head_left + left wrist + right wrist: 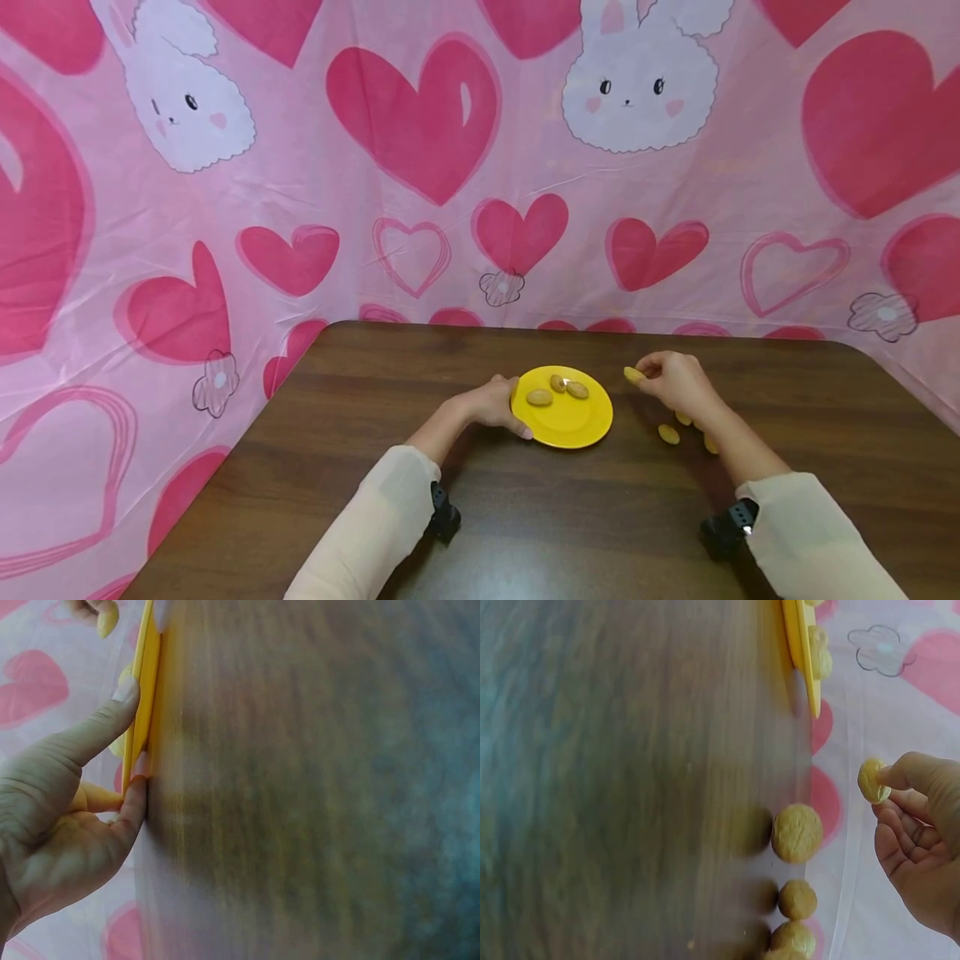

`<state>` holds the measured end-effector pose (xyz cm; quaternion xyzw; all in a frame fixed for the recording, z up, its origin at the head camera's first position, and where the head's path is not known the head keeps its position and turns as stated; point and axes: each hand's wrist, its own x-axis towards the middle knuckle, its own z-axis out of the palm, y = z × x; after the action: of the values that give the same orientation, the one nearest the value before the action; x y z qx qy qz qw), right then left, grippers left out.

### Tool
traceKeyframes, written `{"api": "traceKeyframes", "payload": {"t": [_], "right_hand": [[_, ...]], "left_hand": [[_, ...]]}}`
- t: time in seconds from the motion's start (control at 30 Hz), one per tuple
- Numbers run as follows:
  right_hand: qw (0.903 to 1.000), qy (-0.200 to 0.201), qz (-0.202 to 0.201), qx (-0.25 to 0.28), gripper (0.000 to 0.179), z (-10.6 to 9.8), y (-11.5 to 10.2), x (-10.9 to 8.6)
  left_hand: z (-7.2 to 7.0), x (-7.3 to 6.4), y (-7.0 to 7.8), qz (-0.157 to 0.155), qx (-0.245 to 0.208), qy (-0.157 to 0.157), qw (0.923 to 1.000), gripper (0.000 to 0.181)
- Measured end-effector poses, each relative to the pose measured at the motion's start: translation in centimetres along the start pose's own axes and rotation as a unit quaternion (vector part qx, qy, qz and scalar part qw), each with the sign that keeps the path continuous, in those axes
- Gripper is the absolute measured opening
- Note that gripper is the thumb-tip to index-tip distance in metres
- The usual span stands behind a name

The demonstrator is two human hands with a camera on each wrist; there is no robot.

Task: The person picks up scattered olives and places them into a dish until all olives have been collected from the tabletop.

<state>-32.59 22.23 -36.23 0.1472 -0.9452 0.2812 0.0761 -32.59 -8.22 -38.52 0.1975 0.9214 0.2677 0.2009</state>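
smooth plastic plate point(566, 427), rough lumps point(796, 833), faintly glossy wood table point(577, 525), creased backdrop point(536, 158).

A round, shallow yellow plate point(570, 427) is held at its left edge by the left hand point(495, 403), with three tan oval pieces point(539, 397) set on its farther half. A similar yellowish piece point(632, 375) is pinched, raised, by the right hand point(677, 385); loose pieces point(669, 434) are scattered nearby on the bench point(525, 533).

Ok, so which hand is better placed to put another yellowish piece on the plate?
Probably the right hand: it pinches a yellowish piece near the yellow plate, while the left hand holds the plate's rim.
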Motion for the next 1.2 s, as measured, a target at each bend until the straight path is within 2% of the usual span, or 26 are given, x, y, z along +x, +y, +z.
{"api": "traceKeyframes", "payload": {"t": [0.53,1.0,1.2], "right_hand": [[0.9993,-0.027,0.006,0.025,0.019,1.4,-2.3,0.9],[0.9976,-0.051,-0.027,0.038,0.014,3.0,-4.0,1.6],[0.9964,-0.073,-0.026,0.036,0.015,3.7,-4.6,1.8]], "left_hand": [[0.0,-0.2,0.0,0.008,0.008,0.005,0.9999,0.087],[0.0,-0.2,0.1,0.023,0.004,0.01,0.9997,0.089],[0.2,-0.2,0.1,0.015,-0.004,0.021,0.9997,0.092]]}}
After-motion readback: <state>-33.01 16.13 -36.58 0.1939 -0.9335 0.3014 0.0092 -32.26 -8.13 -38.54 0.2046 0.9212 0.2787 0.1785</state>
